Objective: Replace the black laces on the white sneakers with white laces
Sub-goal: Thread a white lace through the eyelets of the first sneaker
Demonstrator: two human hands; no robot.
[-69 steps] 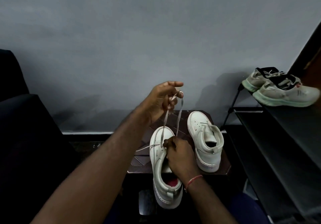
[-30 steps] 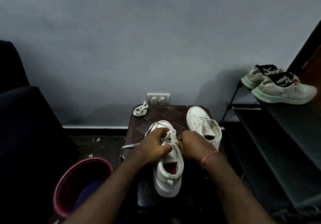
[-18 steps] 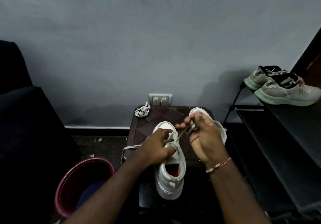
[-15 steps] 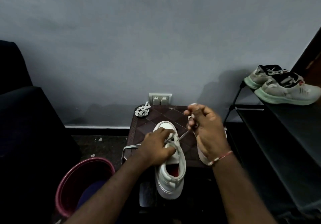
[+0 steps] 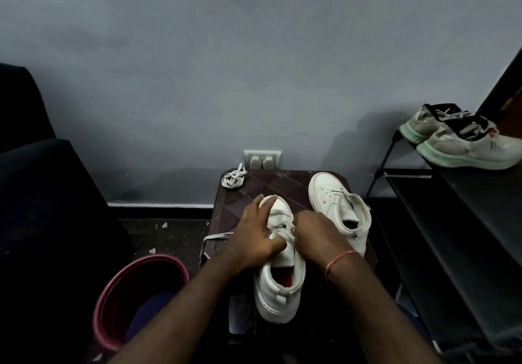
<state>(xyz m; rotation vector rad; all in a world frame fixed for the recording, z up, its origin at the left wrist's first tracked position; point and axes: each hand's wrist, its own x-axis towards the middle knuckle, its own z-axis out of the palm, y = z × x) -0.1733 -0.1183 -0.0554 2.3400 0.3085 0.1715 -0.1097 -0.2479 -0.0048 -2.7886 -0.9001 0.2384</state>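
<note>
Now: near sneaker (image 5: 279,287) at worktop (image 5: 271,183) front edge, heel toward person for eyelet access. Left hand (image 5: 254,236), fingers straight, presses it steady; right hand (image 5: 316,233) curls at eyelets, apparently pinching white lace (image 5: 217,235) for threading.

Four sneakers are in view: two white ones on the single worktop (image 5: 282,185), the near sneaker (image 5: 279,287) and the far sneaker (image 5: 336,208), and two worn ones on the single black shelf rack (image 5: 466,236), the front green-soled sneaker (image 5: 469,149) and the rear green-soled sneaker (image 5: 421,126). There are two white laces, one threaded lace (image 5: 217,235) trailing from the near sneaker and one coiled lace (image 5: 233,180). There are also two hands, the left hand (image 5: 254,239) and the right hand (image 5: 316,236), one red thread band (image 5: 339,259) on the right wrist, one maroon bucket (image 5: 118,293), and one wall socket plate (image 5: 262,159) with two fittings in it.
</note>
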